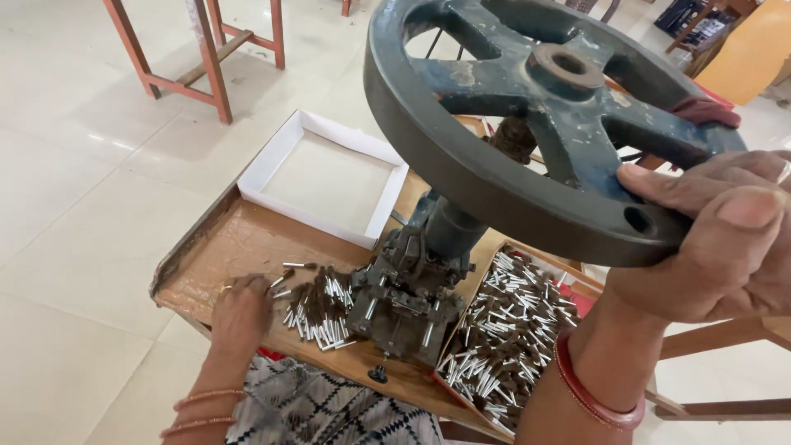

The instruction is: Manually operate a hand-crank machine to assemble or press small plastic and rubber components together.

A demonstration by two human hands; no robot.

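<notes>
The heavy, scuffed cast-iron handwheel, round and spoked, tilts its hub toward the camera above the small dark press, and the right hand is clamped on its near rim, thumb on top. Left of the press, the left hand rests with fingers curled on a loose heap of thin metal-tipped sticks on the worn wooden table; whether it pinches one is hidden. Right of the press lies a fuller tray of sticks, behind it an empty white cardboard box.

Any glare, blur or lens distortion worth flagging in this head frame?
Head view: soft glare patches on the tiled floor; the handwheel looms oversized from wide-angle closeness; the right hand is slightly soft; the left hand and metal pins are reasonably sharp.
</notes>
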